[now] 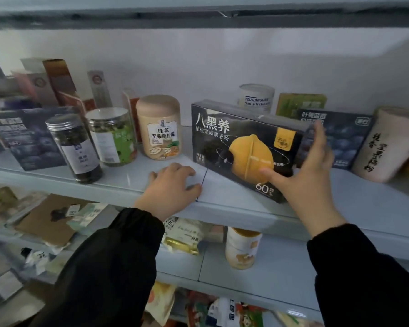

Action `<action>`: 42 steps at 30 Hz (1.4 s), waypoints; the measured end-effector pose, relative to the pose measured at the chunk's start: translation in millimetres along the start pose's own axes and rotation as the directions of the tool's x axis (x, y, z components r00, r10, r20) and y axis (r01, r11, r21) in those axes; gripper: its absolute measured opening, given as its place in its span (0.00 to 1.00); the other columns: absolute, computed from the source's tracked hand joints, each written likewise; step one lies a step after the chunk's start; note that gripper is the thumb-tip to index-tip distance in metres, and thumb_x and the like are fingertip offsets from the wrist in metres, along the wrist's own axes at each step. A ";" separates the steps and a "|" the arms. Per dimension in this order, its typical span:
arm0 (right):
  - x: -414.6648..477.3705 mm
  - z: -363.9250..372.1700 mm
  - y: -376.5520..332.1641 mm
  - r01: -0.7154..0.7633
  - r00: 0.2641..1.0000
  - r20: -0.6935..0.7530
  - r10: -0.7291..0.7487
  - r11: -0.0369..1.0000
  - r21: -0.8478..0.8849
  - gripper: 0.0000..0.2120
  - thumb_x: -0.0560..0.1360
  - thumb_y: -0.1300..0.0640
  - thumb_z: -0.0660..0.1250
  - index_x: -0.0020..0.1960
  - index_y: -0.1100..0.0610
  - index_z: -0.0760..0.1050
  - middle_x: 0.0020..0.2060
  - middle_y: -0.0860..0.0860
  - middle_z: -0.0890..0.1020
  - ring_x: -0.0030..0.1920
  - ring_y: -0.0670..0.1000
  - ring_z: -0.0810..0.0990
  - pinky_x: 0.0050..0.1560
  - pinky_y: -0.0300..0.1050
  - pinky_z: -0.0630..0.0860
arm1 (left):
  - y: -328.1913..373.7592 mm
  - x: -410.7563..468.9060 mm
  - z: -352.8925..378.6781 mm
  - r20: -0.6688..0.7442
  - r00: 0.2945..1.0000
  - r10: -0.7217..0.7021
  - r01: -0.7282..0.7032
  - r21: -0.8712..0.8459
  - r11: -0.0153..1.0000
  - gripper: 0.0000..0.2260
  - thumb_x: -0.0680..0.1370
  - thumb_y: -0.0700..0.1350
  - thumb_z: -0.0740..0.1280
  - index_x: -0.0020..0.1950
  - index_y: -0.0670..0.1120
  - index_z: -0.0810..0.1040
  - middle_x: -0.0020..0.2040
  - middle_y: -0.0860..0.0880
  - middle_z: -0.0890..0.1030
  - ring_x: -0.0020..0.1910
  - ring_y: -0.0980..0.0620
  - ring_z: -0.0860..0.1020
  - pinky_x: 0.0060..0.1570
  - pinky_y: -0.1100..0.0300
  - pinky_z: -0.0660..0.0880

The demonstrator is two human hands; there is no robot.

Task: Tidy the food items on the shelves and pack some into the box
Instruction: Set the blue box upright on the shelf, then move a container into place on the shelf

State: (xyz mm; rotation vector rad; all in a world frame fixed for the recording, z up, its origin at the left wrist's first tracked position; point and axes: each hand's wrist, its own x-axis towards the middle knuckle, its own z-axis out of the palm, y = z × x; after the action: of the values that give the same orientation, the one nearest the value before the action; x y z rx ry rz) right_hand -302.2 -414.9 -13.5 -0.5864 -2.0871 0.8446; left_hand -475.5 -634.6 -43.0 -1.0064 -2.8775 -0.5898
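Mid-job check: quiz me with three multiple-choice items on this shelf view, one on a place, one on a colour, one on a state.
1. Where does the left hand rest?
A. On the front edge of the shelf
B. On the beige jar's lid
C. Inside a carton

2. What colour is the big shape printed on the black box?
A. Red
B. Yellow
C. Green

3. How does the right hand stand at the black box?
A. Clenched in a fist below the shelf
B. Open, fingers spread over the box's right end, thumb on its front
C. Holding a jar

Answers:
1 A, the palm lies flat on the shelf edge, just left of the box.
2 B, a yellow rounded shape fills the middle of the box front.
3 B, the fingers reach past the box's right end and the thumb touches its front face.
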 end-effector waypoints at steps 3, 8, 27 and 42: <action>13.4 14.0 -12.0 0.150 0.988 0.011 -0.151 0.966 -0.209 0.59 0.67 0.49 0.84 0.84 0.44 0.46 0.78 0.60 0.55 0.70 0.62 0.72 0.67 0.54 0.73 | 2.5 5.3 -0.5 0.024 0.998 0.054 -0.056 0.097 0.994 0.24 0.79 0.62 0.58 0.73 0.57 0.71 0.68 0.51 0.71 0.70 0.45 0.70 0.71 0.41 0.62; 47.5 47.8 -28.2 0.324 0.940 0.055 -0.337 0.830 -0.454 0.48 0.67 0.44 0.82 0.77 0.61 0.62 0.76 0.64 0.62 0.75 0.66 0.65 0.75 0.60 0.67 | -8.7 11.1 -4.2 0.087 0.992 0.088 -0.101 0.165 0.981 0.31 0.75 0.67 0.50 0.77 0.63 0.65 0.68 0.55 0.68 0.72 0.49 0.65 0.72 0.38 0.60; 166.2 161.8 -38.9 0.639 0.762 0.385 -0.520 0.509 -0.577 0.40 0.74 0.66 0.73 0.80 0.67 0.57 0.75 0.66 0.66 0.74 0.69 0.66 0.72 0.62 0.70 | -12.8 16.1 1.8 0.145 0.989 0.027 -0.062 0.246 0.967 0.32 0.80 0.69 0.51 0.83 0.67 0.47 0.85 0.55 0.48 0.84 0.44 0.43 0.77 0.31 0.43; 140.9 190.3 -36.3 0.591 0.807 0.207 -0.554 0.769 -0.245 0.36 0.74 0.57 0.73 0.78 0.60 0.64 0.74 0.64 0.65 0.76 0.67 0.61 0.75 0.65 0.64 | -38.1 12.6 -6.0 0.074 0.994 -0.081 0.061 0.249 0.967 0.42 0.71 0.77 0.41 0.83 0.63 0.52 0.82 0.55 0.57 0.81 0.49 0.52 0.76 0.35 0.51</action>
State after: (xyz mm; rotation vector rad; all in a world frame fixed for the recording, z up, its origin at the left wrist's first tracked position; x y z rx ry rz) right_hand -541.6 -417.9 -4.9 -0.0134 -2.3346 0.2097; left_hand -509.1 -656.7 -48.4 -0.9147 -2.9728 -0.1884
